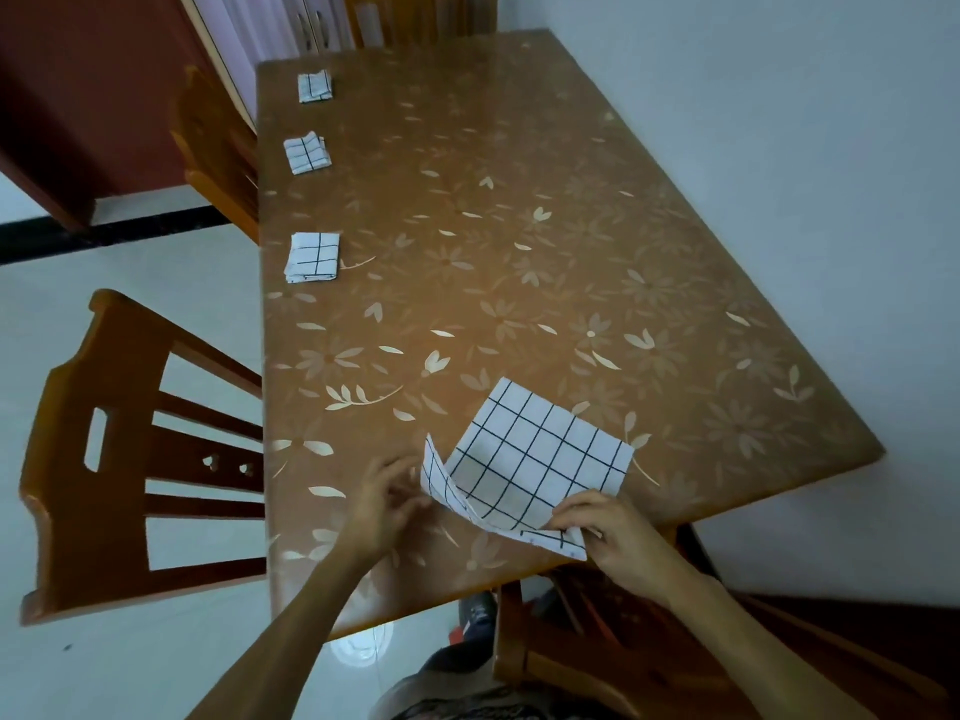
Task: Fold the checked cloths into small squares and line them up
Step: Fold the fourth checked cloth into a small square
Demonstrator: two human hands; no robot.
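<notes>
White cloth with black lines lay near the front edge of the brown table. It was partly folded. The right hand pinched its near corner tight. The left hand touched the raised left edge of the cloth, but I could not tell if it gripped it. That edge stood up off the table. Three small squares sat in a row along the left side of the table, well apart from each other. A wooden chair stood just beside the table on the left.
</notes>
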